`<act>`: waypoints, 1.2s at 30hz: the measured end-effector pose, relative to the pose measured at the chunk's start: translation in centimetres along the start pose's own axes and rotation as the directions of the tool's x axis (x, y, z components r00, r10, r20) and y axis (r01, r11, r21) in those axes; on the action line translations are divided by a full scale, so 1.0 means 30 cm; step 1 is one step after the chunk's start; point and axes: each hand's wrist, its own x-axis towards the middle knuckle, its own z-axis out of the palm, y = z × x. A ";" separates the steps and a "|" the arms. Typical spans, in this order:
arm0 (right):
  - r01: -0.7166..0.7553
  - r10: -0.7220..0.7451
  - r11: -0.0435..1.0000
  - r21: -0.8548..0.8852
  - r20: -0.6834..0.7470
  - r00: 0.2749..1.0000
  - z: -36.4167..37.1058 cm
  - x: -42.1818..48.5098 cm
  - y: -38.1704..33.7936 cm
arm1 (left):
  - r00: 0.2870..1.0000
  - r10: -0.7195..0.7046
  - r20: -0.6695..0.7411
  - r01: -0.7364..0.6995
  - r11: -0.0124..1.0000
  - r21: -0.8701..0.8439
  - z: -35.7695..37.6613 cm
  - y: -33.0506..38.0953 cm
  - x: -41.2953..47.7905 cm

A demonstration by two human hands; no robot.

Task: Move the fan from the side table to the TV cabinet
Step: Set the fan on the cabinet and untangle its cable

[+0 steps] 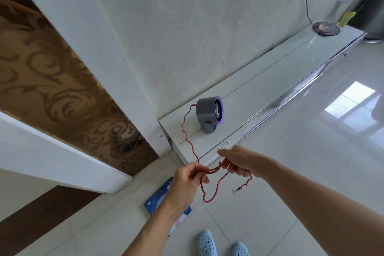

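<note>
A small grey fan (208, 112) with a purple front ring stands upright on the left end of the white TV cabinet (259, 81). Its red cable (188, 137) runs from the fan's back, down over the cabinet edge, to my hands. My left hand (186, 183) pinches the cable in front of the cabinet. My right hand (236, 162) grips folded loops of the same cable beside it. A slack loop and the plug end (239, 188) hang below my hands.
A glass vase (336, 10) on a dark coaster stands at the cabinet's far right end, with a black wire on the wall behind. A blue patterned mat (160, 199) lies on the tiled floor under my left arm. My blue shoes (207, 243) show at the bottom.
</note>
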 end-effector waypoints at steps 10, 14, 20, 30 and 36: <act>0.076 -0.080 0.996 -0.049 -0.106 0.991 0.033 -0.027 -0.015 | 0.997 -0.036 -0.063 0.024 0.983 -0.182 0.051 0.000 0.006; 0.140 -0.141 0.990 -0.018 -0.139 0.980 0.044 -0.040 -0.016 | 1.000 0.006 -0.006 -0.007 0.990 -0.141 0.082 0.018 0.005; 0.194 -0.199 0.979 -0.056 -0.102 0.975 0.035 -0.070 -0.019 | 0.992 0.118 0.055 -0.115 0.992 -0.050 0.130 0.014 0.004; 0.189 -0.195 0.980 -0.066 -0.109 0.975 0.006 -0.066 -0.020 | 0.975 0.220 -0.043 -0.131 0.716 0.686 0.094 -0.104 0.120; 0.211 -0.217 0.976 -0.051 -0.229 0.949 -0.037 -0.029 0.017 | 0.950 0.302 -0.083 -0.174 0.729 0.662 0.066 -0.116 0.160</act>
